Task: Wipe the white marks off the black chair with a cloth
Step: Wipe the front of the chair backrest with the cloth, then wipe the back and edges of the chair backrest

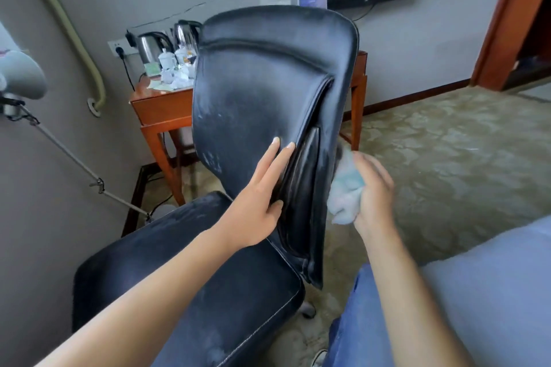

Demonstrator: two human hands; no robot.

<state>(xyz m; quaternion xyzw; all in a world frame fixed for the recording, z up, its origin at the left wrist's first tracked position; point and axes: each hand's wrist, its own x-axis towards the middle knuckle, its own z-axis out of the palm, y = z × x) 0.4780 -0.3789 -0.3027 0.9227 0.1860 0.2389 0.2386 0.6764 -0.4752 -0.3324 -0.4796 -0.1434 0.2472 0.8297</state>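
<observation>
Right fingers: the right hand (374,188) is curled round a bunched pale blue-and-white cloth (346,197), pressing it to the side edge of the backrest (268,83).
Left fingers: the left hand (262,197) lies straight and flat on the backrest front, holding nothing, just across the edge from the cloth.
Chair: the black office chair (190,277) carries white marks (210,158) left of the flat fingers, and more on the seat below.
Risk, swivel: wiping pressure may turn the chair if the bracing hand slips.
Risk, smear: a loaded cloth could spread residue rather than lift it.
Risk, miss: the recessed seam beside the fingertips may keep its dust.
</observation>
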